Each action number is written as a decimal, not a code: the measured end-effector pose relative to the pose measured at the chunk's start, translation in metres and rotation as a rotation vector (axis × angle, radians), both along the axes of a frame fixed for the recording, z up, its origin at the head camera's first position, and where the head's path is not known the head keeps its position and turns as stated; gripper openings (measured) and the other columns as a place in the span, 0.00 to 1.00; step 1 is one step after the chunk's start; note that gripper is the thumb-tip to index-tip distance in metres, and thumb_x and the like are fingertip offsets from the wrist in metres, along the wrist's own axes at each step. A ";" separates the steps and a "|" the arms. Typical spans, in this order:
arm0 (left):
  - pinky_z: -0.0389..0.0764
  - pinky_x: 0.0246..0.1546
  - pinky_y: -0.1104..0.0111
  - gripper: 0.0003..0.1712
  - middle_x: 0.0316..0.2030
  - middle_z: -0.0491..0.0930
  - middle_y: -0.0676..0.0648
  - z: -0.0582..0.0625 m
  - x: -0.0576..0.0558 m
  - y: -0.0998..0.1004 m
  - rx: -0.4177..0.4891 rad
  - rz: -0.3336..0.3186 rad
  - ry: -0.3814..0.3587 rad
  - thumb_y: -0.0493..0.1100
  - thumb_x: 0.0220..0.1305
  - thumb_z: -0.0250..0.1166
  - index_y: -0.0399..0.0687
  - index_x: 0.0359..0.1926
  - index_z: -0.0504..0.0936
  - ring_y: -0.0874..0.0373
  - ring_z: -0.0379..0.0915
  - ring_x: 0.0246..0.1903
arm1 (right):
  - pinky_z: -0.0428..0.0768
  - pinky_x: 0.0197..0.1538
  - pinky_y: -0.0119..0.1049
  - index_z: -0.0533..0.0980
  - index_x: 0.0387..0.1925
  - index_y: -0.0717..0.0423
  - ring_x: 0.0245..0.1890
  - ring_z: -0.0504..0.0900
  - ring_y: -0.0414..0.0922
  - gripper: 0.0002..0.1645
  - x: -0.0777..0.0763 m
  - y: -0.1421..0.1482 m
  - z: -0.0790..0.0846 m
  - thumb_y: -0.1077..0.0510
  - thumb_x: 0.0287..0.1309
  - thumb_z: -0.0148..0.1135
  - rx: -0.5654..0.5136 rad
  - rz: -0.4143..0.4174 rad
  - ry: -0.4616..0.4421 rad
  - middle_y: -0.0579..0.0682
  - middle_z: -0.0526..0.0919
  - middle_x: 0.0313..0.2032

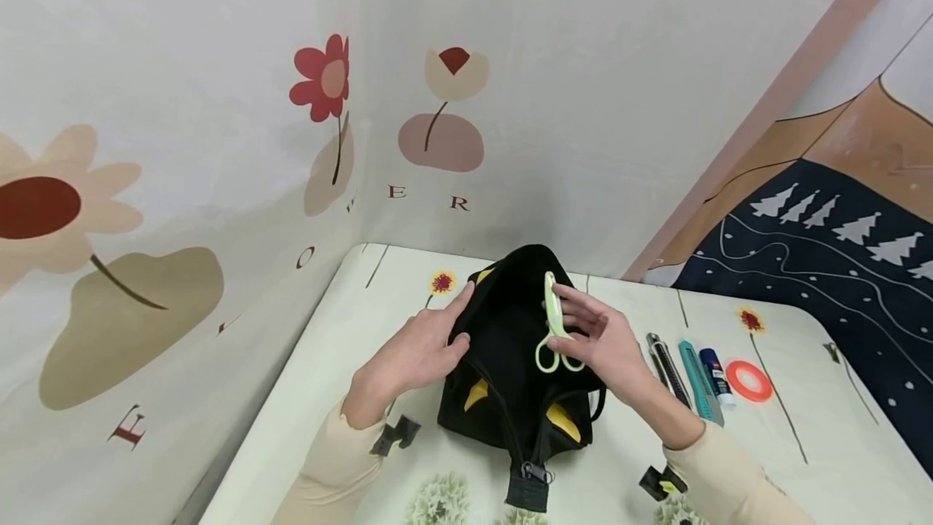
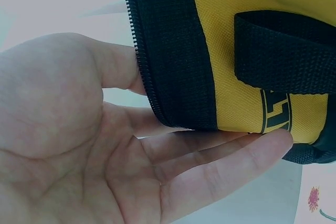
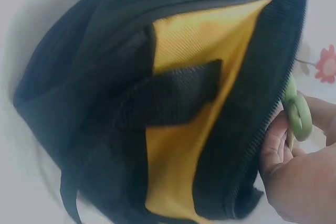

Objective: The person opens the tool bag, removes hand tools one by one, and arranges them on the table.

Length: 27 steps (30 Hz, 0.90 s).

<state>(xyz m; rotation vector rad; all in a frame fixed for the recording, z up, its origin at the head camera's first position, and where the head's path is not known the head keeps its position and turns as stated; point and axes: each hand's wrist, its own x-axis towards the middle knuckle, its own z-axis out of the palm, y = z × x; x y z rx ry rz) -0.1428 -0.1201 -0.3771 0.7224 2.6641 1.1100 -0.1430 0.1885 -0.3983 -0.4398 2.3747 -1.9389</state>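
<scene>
A black tool bag (image 1: 503,330) with yellow panels stands on the table, its zipped mouth gaping wide. My left hand (image 1: 419,347) holds the bag's left rim. In the left wrist view, the thumb goes behind the zipper edge and the fingers lie along the yellow outside, below a black strap loop (image 2: 283,59). Light green scissors (image 1: 551,314) are pinched between the thumb and fingers of my right hand (image 1: 608,343). They are held over the bag's mouth, blades up and handle loops down. In the right wrist view, a green handle (image 3: 300,119) shows beside the zipper.
To the right of the bag lie a dark utility knife (image 1: 665,363), a teal utility knife (image 1: 698,383), a blue glue stick (image 1: 714,371) and an orange ring (image 1: 731,379), perhaps a tape roll. A printed cloth wall (image 1: 568,104) rises behind the table.
</scene>
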 end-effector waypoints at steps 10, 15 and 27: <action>0.55 0.19 0.70 0.44 0.14 0.57 0.57 -0.003 0.000 0.000 -0.011 0.007 0.005 0.37 0.81 0.56 0.38 0.90 0.49 0.63 0.49 0.13 | 0.81 0.60 0.24 0.71 0.81 0.59 0.57 0.86 0.33 0.43 0.012 0.041 0.016 0.69 0.68 0.75 0.079 -0.178 0.011 0.42 0.87 0.56; 0.54 0.19 0.70 0.44 0.14 0.57 0.57 -0.003 0.000 0.000 -0.016 0.010 0.006 0.38 0.81 0.56 0.39 0.90 0.50 0.63 0.49 0.13 | 0.82 0.58 0.23 0.70 0.83 0.54 0.56 0.85 0.30 0.44 0.016 0.066 0.018 0.67 0.70 0.74 0.144 -0.226 -0.032 0.36 0.85 0.55; 0.55 0.19 0.70 0.44 0.14 0.56 0.57 -0.001 -0.001 0.000 -0.019 0.005 0.013 0.38 0.81 0.56 0.39 0.90 0.49 0.62 0.50 0.13 | 0.81 0.50 0.19 0.73 0.82 0.51 0.51 0.82 0.26 0.41 0.022 0.138 -0.001 0.70 0.72 0.70 0.159 -0.358 0.007 0.27 0.83 0.52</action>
